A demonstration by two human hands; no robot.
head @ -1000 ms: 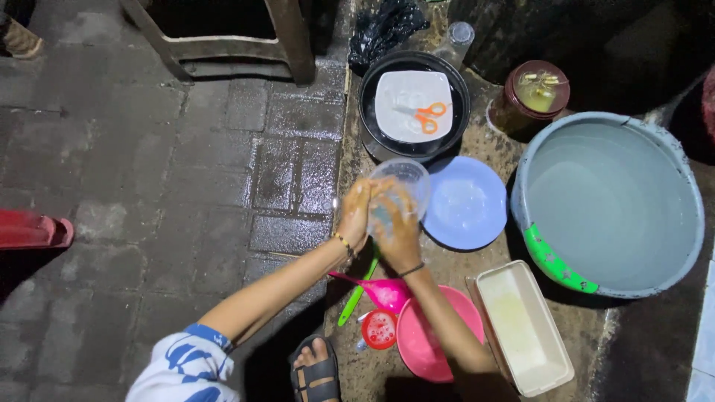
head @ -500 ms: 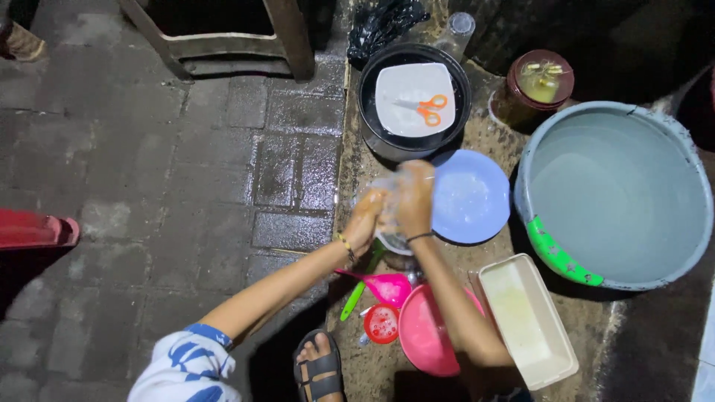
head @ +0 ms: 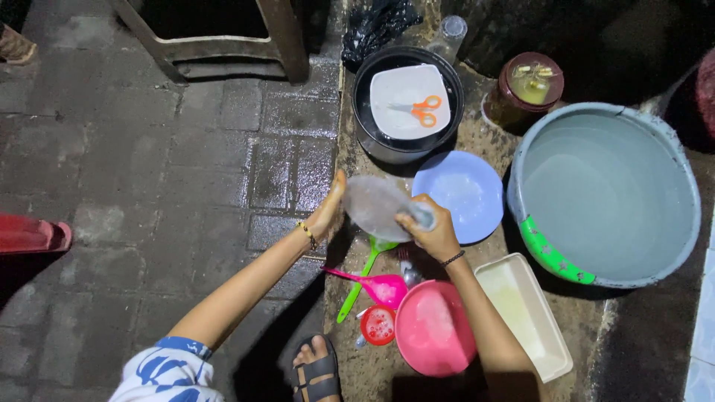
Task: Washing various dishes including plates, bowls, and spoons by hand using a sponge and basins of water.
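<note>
My left hand grips the left side of a clear plastic container, which is turned so its base faces up. My right hand presses on the container's right side with a small scrubbing pad under its fingers. Both hands hover above wet ground beside a light-blue plate. Below them lie a green ladle, a pink ladle and a pink bowl.
A large grey basin of water stands at the right. A black pot holds a white plate and orange scissors. A cream rectangular tray, a brown jar, a small red strainer and my sandalled foot are nearby. A wooden stool stands behind.
The container has been turned over from mouth-up to base-up, and my right hand has shifted around it while scrubbing. Both hands have drifted slightly.
</note>
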